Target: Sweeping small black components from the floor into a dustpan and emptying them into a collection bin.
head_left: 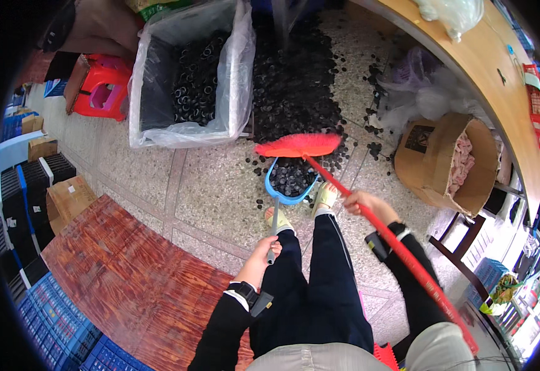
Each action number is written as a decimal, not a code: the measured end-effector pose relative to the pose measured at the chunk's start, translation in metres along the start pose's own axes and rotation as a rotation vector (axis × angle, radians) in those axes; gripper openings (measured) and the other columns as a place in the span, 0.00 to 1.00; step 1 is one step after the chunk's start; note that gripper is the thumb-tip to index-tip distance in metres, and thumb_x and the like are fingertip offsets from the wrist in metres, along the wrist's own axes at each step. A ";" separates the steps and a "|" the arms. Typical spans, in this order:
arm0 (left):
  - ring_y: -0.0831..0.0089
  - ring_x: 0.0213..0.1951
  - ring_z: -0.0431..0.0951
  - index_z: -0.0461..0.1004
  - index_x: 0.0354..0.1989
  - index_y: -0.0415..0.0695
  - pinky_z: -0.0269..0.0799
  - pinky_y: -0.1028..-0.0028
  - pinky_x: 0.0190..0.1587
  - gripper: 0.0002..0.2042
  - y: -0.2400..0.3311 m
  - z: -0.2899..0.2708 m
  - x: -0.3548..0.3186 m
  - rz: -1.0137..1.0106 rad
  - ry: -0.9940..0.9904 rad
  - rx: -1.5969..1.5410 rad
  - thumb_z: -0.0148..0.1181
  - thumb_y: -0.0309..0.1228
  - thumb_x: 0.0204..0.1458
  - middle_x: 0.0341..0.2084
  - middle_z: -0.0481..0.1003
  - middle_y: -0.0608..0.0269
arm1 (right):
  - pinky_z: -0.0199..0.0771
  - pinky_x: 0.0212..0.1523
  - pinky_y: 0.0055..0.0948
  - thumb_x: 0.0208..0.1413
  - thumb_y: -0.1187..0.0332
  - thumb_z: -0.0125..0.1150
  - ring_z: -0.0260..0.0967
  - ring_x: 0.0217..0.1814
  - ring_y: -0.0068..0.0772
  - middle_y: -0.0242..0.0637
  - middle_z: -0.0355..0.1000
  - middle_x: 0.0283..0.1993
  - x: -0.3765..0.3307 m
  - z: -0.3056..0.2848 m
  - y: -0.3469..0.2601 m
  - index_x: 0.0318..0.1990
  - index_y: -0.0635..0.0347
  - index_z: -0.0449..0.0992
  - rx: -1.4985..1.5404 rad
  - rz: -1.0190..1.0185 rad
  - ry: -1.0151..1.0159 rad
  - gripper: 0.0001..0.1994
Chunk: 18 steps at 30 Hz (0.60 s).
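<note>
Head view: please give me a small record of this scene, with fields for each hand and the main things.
left hand: grips the dustpan handle
right hand: grips the red broom stick
dustpan: blue, on the floor, holding small black round parts
broom: red head, at the dustpan mouth
loose parts: black pile on the speckled floor
lined bin: partly full of the same parts

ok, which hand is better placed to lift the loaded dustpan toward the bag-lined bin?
Left. The left hand grips the handle of the blue dustpan; the right hand holds the red broom. The bag-lined bin sits on the left.
</note>
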State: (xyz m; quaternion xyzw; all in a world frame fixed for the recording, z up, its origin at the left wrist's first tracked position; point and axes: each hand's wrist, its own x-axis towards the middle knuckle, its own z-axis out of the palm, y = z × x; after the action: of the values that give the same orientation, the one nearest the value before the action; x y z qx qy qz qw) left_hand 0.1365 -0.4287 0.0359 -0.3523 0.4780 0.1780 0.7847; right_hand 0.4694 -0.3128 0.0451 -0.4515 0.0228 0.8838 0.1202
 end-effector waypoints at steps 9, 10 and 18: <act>0.85 0.11 0.56 0.56 0.22 0.42 0.51 0.87 0.11 0.07 0.008 -0.006 0.007 0.036 0.038 0.091 0.47 0.25 0.48 0.12 0.56 0.70 | 0.45 0.09 0.15 0.44 0.79 0.51 0.47 0.10 0.14 0.24 0.50 0.15 -0.036 0.022 0.106 0.41 0.57 0.56 0.294 0.023 -0.027 0.16; 0.86 0.10 0.55 0.57 0.23 0.42 0.51 0.87 0.11 0.07 0.008 -0.008 0.007 0.073 0.093 0.165 0.47 0.24 0.48 0.13 0.56 0.70 | 0.45 0.08 0.15 0.44 0.79 0.51 0.47 0.10 0.15 0.24 0.50 0.15 -0.043 0.024 0.107 0.42 0.57 0.57 0.281 0.017 -0.031 0.16; 0.86 0.11 0.56 0.56 0.22 0.44 0.50 0.86 0.11 0.09 0.011 -0.007 0.008 0.039 0.092 0.230 0.48 0.29 0.49 0.12 0.57 0.72 | 0.45 0.07 0.16 0.45 0.78 0.49 0.46 0.07 0.15 0.24 0.51 0.12 -0.088 -0.020 0.045 0.43 0.61 0.58 0.081 -0.180 0.077 0.15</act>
State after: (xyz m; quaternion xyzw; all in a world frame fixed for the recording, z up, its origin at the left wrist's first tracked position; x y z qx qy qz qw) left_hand 0.1294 -0.4264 0.0227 -0.2586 0.5377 0.1209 0.7934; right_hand 0.5238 -0.3760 0.1008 -0.4802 0.0226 0.8497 0.2164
